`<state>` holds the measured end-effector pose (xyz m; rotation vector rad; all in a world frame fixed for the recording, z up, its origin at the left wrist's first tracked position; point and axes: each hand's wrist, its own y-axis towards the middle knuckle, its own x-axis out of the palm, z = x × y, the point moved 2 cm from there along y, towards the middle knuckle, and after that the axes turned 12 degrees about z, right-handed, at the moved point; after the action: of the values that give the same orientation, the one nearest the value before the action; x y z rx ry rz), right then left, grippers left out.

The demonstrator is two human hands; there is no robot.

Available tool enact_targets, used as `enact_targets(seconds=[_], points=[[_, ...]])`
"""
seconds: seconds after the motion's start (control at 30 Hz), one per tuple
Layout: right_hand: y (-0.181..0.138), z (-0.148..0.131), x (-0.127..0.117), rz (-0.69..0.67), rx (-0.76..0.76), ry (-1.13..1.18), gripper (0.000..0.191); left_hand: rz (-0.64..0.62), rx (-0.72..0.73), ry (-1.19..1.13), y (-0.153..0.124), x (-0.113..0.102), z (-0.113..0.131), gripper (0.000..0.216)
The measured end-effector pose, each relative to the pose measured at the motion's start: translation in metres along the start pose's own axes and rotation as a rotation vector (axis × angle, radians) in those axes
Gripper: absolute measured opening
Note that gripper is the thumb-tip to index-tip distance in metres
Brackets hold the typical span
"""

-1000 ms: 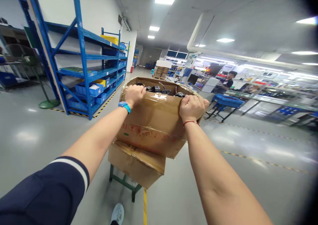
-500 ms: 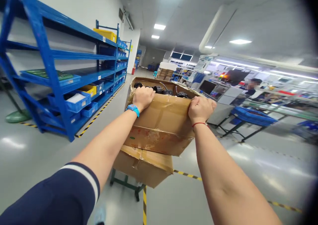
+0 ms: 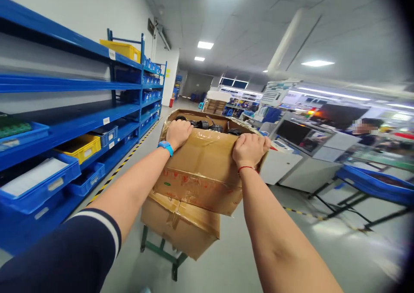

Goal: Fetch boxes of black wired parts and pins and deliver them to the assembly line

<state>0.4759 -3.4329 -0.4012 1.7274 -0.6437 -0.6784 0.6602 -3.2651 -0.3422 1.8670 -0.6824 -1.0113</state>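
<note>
Both of your hands are clenched over the near top rim of the open cardboard box: your left hand grips the left corner and your right hand grips the rim more to the right. The box lies straight in front of you at arm's length, and its rim runs from left to right between the two hands. Black parts lie inside it. It rests on a second cardboard box, which sits on a green cart. Both hands are about equally near.

Compared with half a second ago, the blue shelf rack on your left is much closer and fills more of the view. The white machine cabinet on the right is also nearer. Your grip on the rim is unchanged.
</note>
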Motion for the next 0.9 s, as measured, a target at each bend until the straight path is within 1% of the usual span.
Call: enact_targets(seconds=[0.1,0.27,0.33,0.47,0.63,0.77,0.83,0.9], points=[[0.002,0.004,0.015,0.005,-0.004,0.032,0.034,-0.003,-0.015,0.002,0.005,0.007,0.001,0.037],[-0.003,0.018,0.037,-0.082,0.013,0.022,0.032,-0.029,-0.008,-0.012,0.002,0.027,0.012,0.037],[-0.001,0.024,0.04,-0.101,0.007,0.003,0.034,-0.02,-0.013,-0.016,0.005,0.032,0.017,0.037],[0.005,0.036,0.04,-0.095,-0.001,-0.015,0.037,-0.002,-0.034,-0.027,0.014,0.033,0.028,0.035],[-0.003,0.048,0.044,-0.122,0.034,-0.052,0.037,-0.031,0.008,-0.065,0.012,0.042,0.039,0.033],[-0.008,0.049,0.047,-0.145,0.019,-0.119,0.035,-0.011,0.018,-0.068,0.007,0.05,0.036,0.033],[-0.008,0.047,0.049,-0.149,0.013,-0.171,0.029,0.011,0.018,-0.059,0.007,0.049,0.03,0.034],[-0.007,0.045,0.054,-0.119,0.029,-0.22,0.02,0.027,0.027,-0.045,0.006,0.047,0.024,0.034]])
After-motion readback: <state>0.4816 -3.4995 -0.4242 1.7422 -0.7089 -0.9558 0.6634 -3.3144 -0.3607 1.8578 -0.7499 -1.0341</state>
